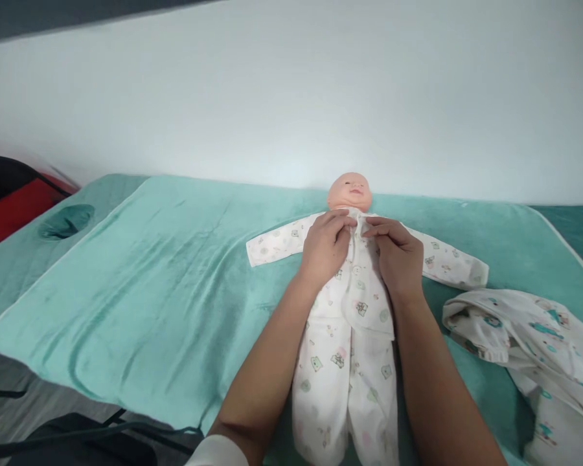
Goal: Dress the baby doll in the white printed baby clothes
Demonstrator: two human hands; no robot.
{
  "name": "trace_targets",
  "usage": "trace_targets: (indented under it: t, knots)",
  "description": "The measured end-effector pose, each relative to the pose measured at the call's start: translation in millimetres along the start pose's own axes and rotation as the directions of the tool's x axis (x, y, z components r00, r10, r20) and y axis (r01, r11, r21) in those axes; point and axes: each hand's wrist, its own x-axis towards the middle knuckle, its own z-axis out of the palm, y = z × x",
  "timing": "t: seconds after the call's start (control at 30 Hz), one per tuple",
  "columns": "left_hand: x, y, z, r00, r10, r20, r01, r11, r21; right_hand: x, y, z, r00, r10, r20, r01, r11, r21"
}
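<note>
A baby doll [348,191] lies face up on a teal cover, its bald head toward the wall. It is dressed in a white printed baby shirt [362,309] and matching baby pants [320,375], with both shirt sleeves spread out sideways. My left hand [326,246] rests on the chest, fingers closed at the shirt's front edge just below the neck. Opposite it, my right hand [398,252] pinches the other side of the front opening. A button shows on the shirt below my hands. My fingers partly hide the upper placket.
Beside the doll on the right lies a crumpled heap of white printed baby clothes [539,349]. The teal cover [140,291] spreads over a padded bed with a face hole [65,222] at the left. A white wall [272,97] runs behind; a red and black item [19,207] is far left.
</note>
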Motion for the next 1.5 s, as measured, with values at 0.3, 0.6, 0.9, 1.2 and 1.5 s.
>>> trace_targets:
  t: [0.3,0.6,0.9,1.2,1.5]
  knots:
    - [-22,-2,-8.5,0.999,0.033,0.011,-0.033,0.999,-0.031,-3,-5,3,0.998,-0.068,-0.015,0.067,0.997,-0.036]
    - [-19,-4,-9.0,0.999,0.028,0.020,-0.026,0.997,-0.067,-5,-10,3,0.999,-0.047,0.000,0.047,0.998,-0.052]
    - [-18,-5,-12.7,0.997,-0.020,0.069,0.032,0.986,-0.163,-6,-9,3,0.998,-0.052,0.036,0.054,0.996,-0.068]
    - [-18,-9,-11.2,0.998,-0.024,0.065,0.037,0.978,-0.206,-4,-13,2,0.993,-0.046,0.111,0.062,0.989,-0.138]
    - [-18,-10,-10.8,0.998,-0.031,0.061,0.043,0.978,-0.203,-3,-16,1,0.982,0.013,0.188,0.016,0.989,-0.150]
